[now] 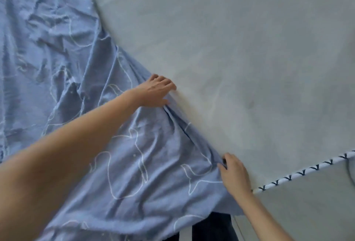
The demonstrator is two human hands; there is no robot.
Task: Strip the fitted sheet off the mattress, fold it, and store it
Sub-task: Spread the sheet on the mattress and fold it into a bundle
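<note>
Pretty wrinkled light-blue fitted sheet with a white outline print (134, 164) was found peeled off most of the pale grey mattress (240, 58), bunched over on the left and draped down the near edge. Its gathered edge was gripped by the left hand (155, 91), fingers (165, 81) curled into the folds, and pinched further down by the right hand (234, 173), just beside the white piping with dark cross-stitching (299, 173). Dark trousers (211, 227) could be glimpsed below.

Bare mattress (240, 48) open from 12 to 3 o'clock; rumpled sheet (57, 68) obstructs 7 to 11 o'clock; seam (307, 166) at 4.
</note>
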